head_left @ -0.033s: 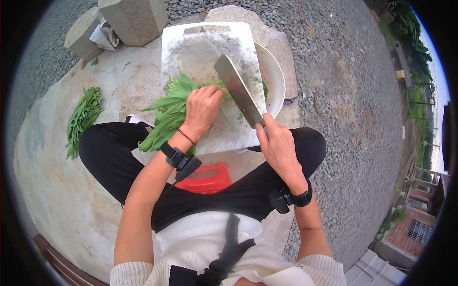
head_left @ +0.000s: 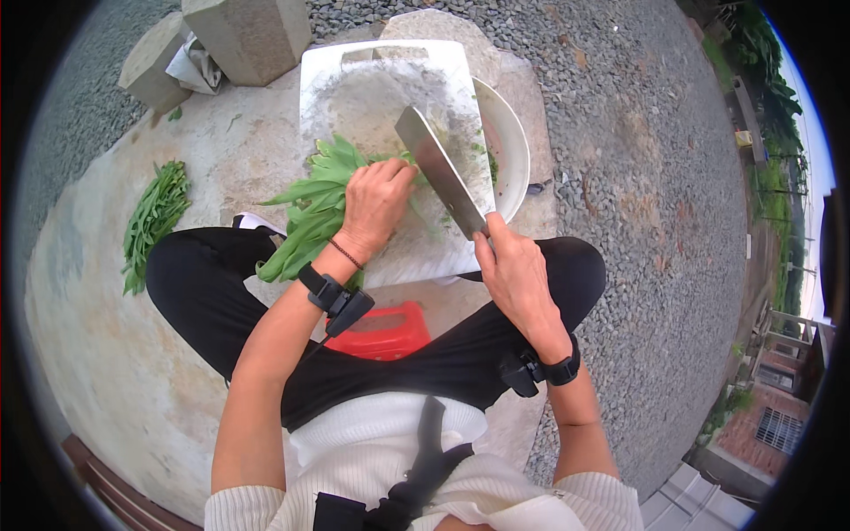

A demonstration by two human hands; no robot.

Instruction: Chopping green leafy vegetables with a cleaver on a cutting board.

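Observation:
My left hand is closed over a bunch of leafy greens, pressing it onto a white cutting board. The long leaves fan out to the left and hang past the board's near-left edge. In my right hand is a cleaver, gripped by its handle, which the fingers mostly cover. Its wide blade points away and to the left, just right of my left fingertips. Whether the edge touches the greens or the board, I cannot tell. Green bits and dark stains mark the board.
A white basin with some greens inside stands partly under the board's right side. Another bunch of greens lies on the concrete at left. A red plastic stool is between my legs. Concrete blocks stand far left; gravel spreads right.
The cleaver and my right hand have shifted very slightly toward me and to the left. My left hand and the greens look unmoved.

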